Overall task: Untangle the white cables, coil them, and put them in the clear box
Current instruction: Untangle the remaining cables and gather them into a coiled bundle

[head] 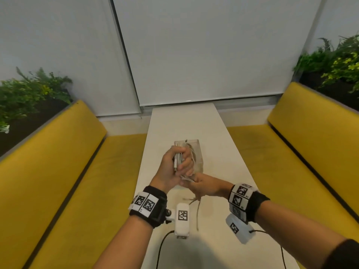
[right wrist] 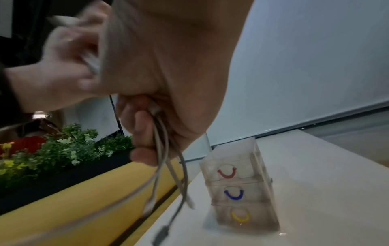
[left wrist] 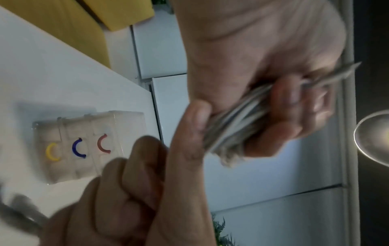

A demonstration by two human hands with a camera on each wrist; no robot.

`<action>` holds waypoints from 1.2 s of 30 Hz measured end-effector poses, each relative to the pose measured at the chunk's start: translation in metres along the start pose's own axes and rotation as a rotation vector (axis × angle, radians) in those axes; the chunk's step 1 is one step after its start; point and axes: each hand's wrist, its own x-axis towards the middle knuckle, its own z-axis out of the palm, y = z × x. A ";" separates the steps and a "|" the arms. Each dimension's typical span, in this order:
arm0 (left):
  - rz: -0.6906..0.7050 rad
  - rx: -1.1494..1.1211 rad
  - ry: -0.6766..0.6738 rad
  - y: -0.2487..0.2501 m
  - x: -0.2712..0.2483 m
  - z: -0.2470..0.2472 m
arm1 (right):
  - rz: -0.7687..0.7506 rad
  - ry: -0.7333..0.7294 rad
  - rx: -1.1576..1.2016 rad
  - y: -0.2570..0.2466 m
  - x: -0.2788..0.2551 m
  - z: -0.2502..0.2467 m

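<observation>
Your left hand [head: 175,167] grips the cables [head: 179,159]; your right hand [head: 204,186] pinches their loose ends, above the tabletop [head: 223,152] middle, over the clear box [right wrist: 240,186]. Yellow benches [head: 58,171] flank both long edges.

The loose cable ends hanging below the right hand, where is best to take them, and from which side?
Probably just under the right hand, where the loose white cable ends still run close together; lower down they splay apart towards the plugs. Come from the open side away from the clear box, which stands on the table beside them. The left hand already grips the coiled bundle.
</observation>
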 end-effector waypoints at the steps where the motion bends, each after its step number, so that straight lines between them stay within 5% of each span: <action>1: -0.063 -0.010 -0.139 0.000 -0.003 0.000 | 0.031 -0.064 -0.001 -0.003 0.000 -0.003; 5: -0.296 0.154 -0.538 -0.005 -0.010 0.009 | 0.140 -0.293 -0.162 -0.011 -0.002 -0.016; 7: -0.458 0.261 -0.629 -0.006 -0.015 0.010 | 0.211 -0.317 -0.256 -0.001 0.001 -0.027; 14: -0.831 1.168 -0.473 -0.021 -0.019 0.005 | 0.341 -0.401 -0.218 -0.013 0.001 -0.035; 20: -0.643 1.559 -0.315 -0.036 -0.016 -0.003 | 0.295 -0.164 -0.126 -0.006 0.007 -0.028; 23: -0.556 1.682 -0.313 -0.048 -0.014 -0.001 | 0.298 -0.102 -0.274 -0.016 0.007 -0.017; 28: -0.384 1.738 -0.191 -0.067 -0.012 -0.011 | 0.329 0.021 -0.331 -0.007 0.004 -0.012; 36: -0.387 1.710 -0.104 -0.076 -0.010 -0.010 | 0.274 0.188 -0.249 0.031 0.002 -0.008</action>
